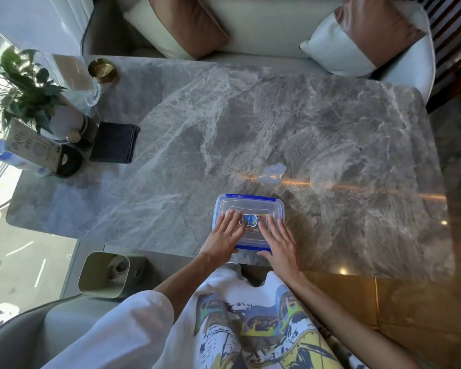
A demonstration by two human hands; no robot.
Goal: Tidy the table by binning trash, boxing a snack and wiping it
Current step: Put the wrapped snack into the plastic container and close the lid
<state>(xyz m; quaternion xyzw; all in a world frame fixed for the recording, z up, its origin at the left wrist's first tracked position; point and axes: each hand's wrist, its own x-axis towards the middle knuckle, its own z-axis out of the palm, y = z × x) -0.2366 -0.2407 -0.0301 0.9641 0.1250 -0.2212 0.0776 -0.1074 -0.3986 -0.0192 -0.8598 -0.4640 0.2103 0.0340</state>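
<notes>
Near table edge: a clear plastic box [248, 222] with a blue-trimmed lid sits close to the near rim of the grey marble table [277, 123], directly in front of the person.
Snack: a small packet [249, 220] with a blue-and-white label shows through the lid, inside the box.
Left hand [225, 237]: flat on the lid's left half, fingers spread and pressing down; nothing pinched.
Right hand [278, 243]: flat on the lid's right half, fingers spread; the thumb reaches the box's near blue edge.
Open room: broad bare marble lies beyond, left and right of the box; a small wet patch [274, 171] glistens just beyond it.
Far-left cluster: a folded dark cloth [115, 142], a potted plant [19, 86], a wooden sign [32, 146], a brass dish [103, 70] and a clear glass [92, 94] stand along the left edge, well apart from the box.
Bin: a pale waste bin [104, 274] stands on the floor by the near-left corner, with crumpled material inside.
Seating: a cream sofa [264, 25] with two tan-and-white cushions runs along the far edge.
Surroundings: window glass on the left, brown glossy floor tiles on the right.
</notes>
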